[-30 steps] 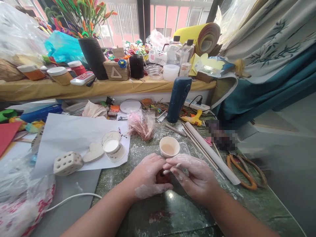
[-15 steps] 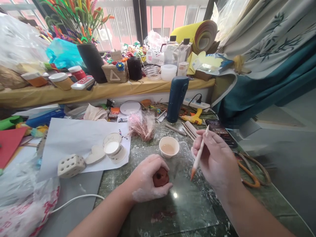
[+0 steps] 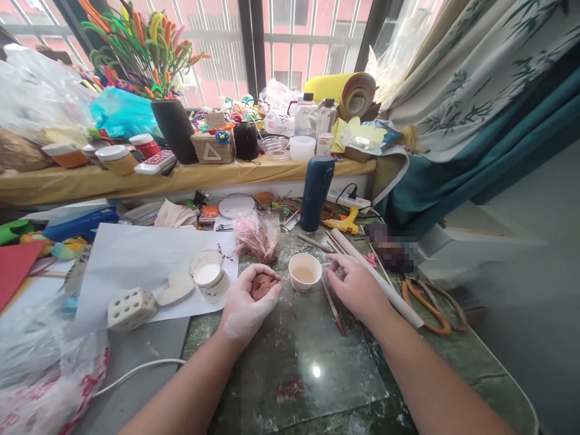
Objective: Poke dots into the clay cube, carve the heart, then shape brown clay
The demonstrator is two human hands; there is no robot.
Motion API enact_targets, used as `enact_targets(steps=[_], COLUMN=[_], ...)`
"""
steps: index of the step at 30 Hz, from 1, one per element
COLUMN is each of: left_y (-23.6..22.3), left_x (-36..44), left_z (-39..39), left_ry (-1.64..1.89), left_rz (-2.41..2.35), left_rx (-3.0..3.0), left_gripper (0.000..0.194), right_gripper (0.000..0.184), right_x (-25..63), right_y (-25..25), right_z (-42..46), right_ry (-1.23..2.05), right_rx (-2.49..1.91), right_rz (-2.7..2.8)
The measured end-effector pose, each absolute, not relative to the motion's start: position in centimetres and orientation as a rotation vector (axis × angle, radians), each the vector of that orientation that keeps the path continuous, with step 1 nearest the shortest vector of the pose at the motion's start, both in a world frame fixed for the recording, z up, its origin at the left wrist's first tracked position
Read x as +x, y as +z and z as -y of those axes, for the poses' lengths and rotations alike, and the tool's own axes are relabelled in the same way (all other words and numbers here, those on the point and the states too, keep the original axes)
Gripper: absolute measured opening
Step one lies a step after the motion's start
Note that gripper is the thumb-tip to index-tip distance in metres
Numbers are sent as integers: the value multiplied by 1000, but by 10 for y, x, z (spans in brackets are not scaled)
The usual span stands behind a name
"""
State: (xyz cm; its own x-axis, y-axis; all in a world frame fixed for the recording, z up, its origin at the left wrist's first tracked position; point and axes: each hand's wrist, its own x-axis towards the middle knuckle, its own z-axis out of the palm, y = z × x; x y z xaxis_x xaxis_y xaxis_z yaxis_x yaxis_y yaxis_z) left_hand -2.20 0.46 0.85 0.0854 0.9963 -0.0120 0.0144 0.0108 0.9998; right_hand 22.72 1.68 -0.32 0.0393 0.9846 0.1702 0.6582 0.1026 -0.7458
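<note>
My left hand (image 3: 247, 302), dusted with white, curls around a lump of reddish-brown clay (image 3: 264, 286) above the clear sheet (image 3: 290, 344). Part of the clay is hidden by the fingers. Just right of the paper cup of cloudy water (image 3: 305, 271) is my right hand (image 3: 356, 284), thumb and forefinger apart with nothing seen between them. A slim pointed stick tool (image 3: 334, 309) with a reddish-brown tip lies on the sheet beside that hand, its upper end close to the thumb.
A long pale roller (image 3: 378, 278) and orange-handled scissors (image 3: 428, 308) lie to the right. Behind stand a blue flask (image 3: 316, 193) and a yellow glue gun (image 3: 344, 222). At left are a dice-shaped block (image 3: 132, 308), a heart-shaped piece (image 3: 176, 289) and a white-filled cup (image 3: 209, 275) on paper.
My right hand has let go of the stick tool, which now lies on the sheet. My left hand, with the clay, has moved left and away from me. The view has tilted up slightly.
</note>
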Motion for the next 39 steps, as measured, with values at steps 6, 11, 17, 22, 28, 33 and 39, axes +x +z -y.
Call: enact_targets(steps=[6, 11, 17, 22, 28, 33, 39], left_y=[5, 3, 3, 5, 0, 8, 21], left_x=[-17, -18, -18, -21, -22, -18, -16], left_z=[-6, -6, -4, -1, 2, 9, 12], left_ry=[895, 797, 844, 935, 1166, 1352, 1286], left_rz=[-1237, -1306, -1336, -1314, -1179, -1057, -1082], left_rx=[1419, 1648, 1738, 1793, 1753, 1799, 2031], left_gripper=[24, 18, 17, 23, 27, 14, 8], right_gripper=[98, 86, 81, 86, 65, 41, 48], right_x=[209, 189, 185, 184, 176, 123, 106], right_y=[4, 5, 13, 2, 12, 23, 19], right_z=[-6, -12, -51, -87, -41, 31, 40], right_ry=[904, 882, 746, 729, 844, 1650, 2084], right_rx=[-1120, -1352, -1382, -1424, -1199, -936, -492], right_rz=[1699, 1640, 1555, 1554, 1107, 424, 339])
